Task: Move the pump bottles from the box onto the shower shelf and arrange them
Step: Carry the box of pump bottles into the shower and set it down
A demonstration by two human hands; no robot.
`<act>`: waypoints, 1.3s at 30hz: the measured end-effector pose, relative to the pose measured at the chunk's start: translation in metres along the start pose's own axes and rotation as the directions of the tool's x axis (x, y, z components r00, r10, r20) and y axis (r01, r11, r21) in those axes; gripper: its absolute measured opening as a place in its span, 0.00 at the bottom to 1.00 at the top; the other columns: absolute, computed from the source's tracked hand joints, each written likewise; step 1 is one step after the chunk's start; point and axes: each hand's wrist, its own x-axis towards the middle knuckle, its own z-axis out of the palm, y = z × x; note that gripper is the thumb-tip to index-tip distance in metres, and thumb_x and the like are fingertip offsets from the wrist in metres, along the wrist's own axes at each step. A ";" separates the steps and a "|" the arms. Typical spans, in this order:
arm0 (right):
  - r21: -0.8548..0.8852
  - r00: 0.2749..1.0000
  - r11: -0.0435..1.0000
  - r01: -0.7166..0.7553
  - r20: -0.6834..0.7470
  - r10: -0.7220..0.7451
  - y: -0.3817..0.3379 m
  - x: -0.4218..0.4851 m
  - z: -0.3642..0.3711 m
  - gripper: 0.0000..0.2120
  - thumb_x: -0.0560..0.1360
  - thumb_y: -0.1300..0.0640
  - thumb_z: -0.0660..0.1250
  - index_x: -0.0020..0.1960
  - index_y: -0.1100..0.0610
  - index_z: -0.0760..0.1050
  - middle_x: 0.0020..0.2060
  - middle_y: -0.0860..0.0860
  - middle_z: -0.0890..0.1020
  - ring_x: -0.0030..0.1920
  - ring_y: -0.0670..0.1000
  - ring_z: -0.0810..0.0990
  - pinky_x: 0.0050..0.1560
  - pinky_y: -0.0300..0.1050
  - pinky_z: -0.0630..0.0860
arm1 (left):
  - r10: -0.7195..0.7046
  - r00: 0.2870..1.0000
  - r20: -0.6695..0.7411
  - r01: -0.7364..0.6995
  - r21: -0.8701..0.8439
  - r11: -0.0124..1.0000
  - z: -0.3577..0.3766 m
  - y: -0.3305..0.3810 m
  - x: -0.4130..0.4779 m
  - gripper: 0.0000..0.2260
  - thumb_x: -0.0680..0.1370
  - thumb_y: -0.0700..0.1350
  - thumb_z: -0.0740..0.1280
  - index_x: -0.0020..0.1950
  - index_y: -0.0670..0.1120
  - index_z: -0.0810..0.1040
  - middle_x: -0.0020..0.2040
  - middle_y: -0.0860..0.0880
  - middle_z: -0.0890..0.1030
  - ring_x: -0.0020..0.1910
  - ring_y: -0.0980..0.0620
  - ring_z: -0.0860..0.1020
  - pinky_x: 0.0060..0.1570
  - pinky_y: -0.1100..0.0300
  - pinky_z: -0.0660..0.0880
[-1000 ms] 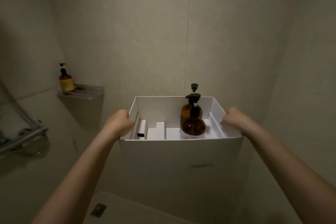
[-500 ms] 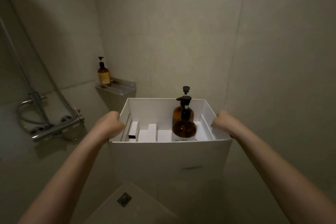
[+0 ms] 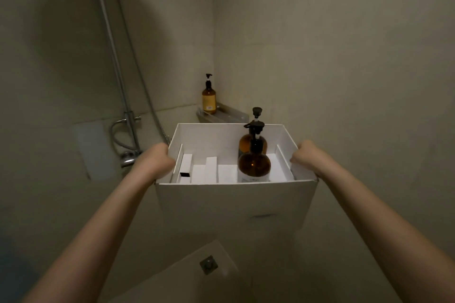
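I hold a white cardboard box [image 3: 234,204] in front of me, my left hand [image 3: 154,161] gripping its left wall and my right hand [image 3: 309,157] its right wall. Inside stand two amber pump bottles with black pumps: a near one [image 3: 254,165] and a far one [image 3: 246,142] right behind it, both on the right side among white cardboard dividers. A third amber pump bottle [image 3: 209,97] stands upright at the left end of the metal corner shelf [image 3: 230,115], just beyond the box's far edge.
A shower mixer [image 3: 128,158] with a riser pipe and hose [image 3: 138,61] is mounted on the left wall, close to my left hand. A floor drain [image 3: 208,264] lies below the box. Tiled walls close in on the left and right.
My view has swung left: the shelf with its bottle has shifted from far left toward the centre, right behind the box. Both hands keep the same grip on the box.
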 end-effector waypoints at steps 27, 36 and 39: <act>0.036 0.807 0.859 0.511 0.324 -0.494 -0.144 0.129 0.133 0.10 0.74 0.59 0.62 0.52 0.63 0.76 0.42 0.57 0.79 0.46 0.58 0.80 0.49 0.53 0.79 | -0.558 0.750 -0.353 0.605 0.026 0.796 -0.024 -0.073 -0.022 0.08 0.71 0.36 0.60 0.31 0.42 0.68 0.36 0.40 0.74 0.39 0.41 0.75 0.37 0.58 0.66; 0.002 0.795 0.854 0.520 0.366 -0.484 -0.130 0.120 0.203 0.12 0.75 0.60 0.59 0.53 0.63 0.77 0.46 0.60 0.80 0.48 0.61 0.80 0.45 0.50 0.75 | -0.593 0.728 -0.343 0.639 0.028 0.768 0.021 -0.121 -0.030 0.05 0.72 0.37 0.59 0.41 0.38 0.74 0.44 0.34 0.79 0.46 0.35 0.78 0.39 0.56 0.67; -0.019 0.807 0.868 0.497 0.377 -0.454 -0.119 0.117 0.231 0.10 0.75 0.59 0.60 0.51 0.63 0.77 0.44 0.59 0.81 0.46 0.60 0.80 0.45 0.51 0.78 | -0.611 0.719 -0.332 0.653 0.024 0.757 0.047 -0.143 -0.033 0.09 0.73 0.37 0.59 0.48 0.36 0.77 0.48 0.33 0.80 0.48 0.35 0.77 0.42 0.54 0.69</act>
